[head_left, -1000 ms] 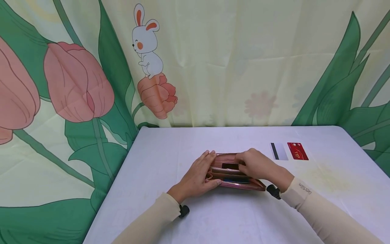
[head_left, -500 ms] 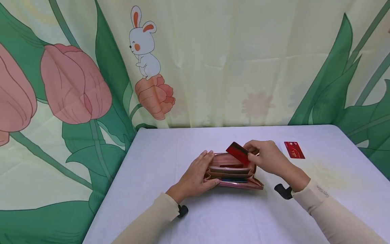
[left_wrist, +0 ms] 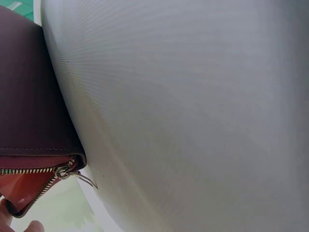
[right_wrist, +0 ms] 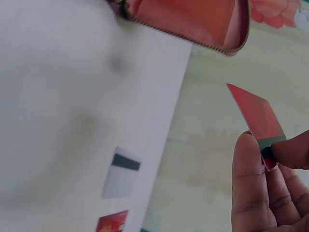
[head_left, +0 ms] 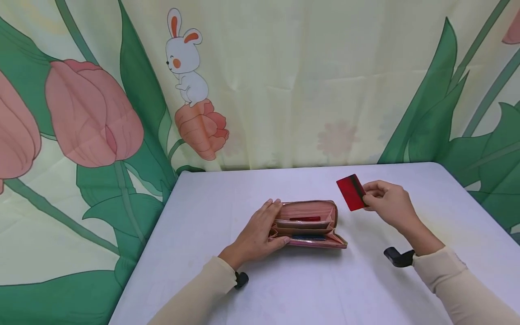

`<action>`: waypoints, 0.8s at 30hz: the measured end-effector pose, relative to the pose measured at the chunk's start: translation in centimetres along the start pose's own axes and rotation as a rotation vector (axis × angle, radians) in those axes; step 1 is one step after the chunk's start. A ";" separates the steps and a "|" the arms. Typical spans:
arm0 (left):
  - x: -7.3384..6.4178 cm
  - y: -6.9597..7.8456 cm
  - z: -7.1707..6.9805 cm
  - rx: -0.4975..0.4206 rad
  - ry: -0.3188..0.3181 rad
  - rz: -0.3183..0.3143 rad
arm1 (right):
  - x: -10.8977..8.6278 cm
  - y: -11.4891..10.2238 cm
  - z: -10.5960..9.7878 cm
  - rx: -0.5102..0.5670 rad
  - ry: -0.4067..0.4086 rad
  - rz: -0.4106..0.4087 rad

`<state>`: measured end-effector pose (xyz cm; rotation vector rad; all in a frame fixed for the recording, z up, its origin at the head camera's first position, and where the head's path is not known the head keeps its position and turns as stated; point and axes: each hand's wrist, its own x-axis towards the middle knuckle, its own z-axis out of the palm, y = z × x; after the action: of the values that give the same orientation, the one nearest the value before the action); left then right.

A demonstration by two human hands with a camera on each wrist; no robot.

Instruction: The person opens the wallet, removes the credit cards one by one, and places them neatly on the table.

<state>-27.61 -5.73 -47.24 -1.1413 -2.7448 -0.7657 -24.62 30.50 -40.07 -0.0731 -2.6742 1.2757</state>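
A pink zip-around wallet (head_left: 308,208) lies spread wide on the white table. My left hand (head_left: 257,232) holds its left end, fingers over the back rim and thumb on the front one. Inside, the edges of a red card (head_left: 304,219) and a dark blue card (head_left: 308,237) show. To the right of the wallet, my right hand (head_left: 392,203) pinches a red card with a black stripe (head_left: 351,192) by one end, raised off the table. The right wrist view shows that striped card (right_wrist: 260,118) between thumb and fingers. Dark outer leather (left_wrist: 34,87) and a zipper pull (left_wrist: 82,176) fill the left wrist view's side.
A white card with a dark stripe (right_wrist: 122,173) and another red card (right_wrist: 112,222) lie on the table, hidden behind my right hand in the head view. A printed curtain (head_left: 284,90) hangs behind the table's back edge (head_left: 260,170).
My right hand has drawn the red striped card up out of the wallet and carried it right, over the two cards on the table. The left hand has stayed on the wallet.
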 end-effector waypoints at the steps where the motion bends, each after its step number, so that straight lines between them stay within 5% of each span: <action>1: 0.0 0.0 -0.1 -0.006 0.000 -0.001 | -0.1 0.4 -0.1 0.009 0.000 0.033; 13: 0.0 -0.1 -0.1 -0.011 -0.011 -0.002 | -0.7 5.2 -1.0 0.022 -0.082 0.373; 24: 0.0 -0.1 0.0 -0.008 -0.005 0.014 | -0.9 7.3 -0.4 0.013 -0.113 0.528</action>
<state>-27.74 -5.80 -47.27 -1.1632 -2.7373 -0.7737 -23.87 35.31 -45.67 -0.7724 -2.8474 1.4660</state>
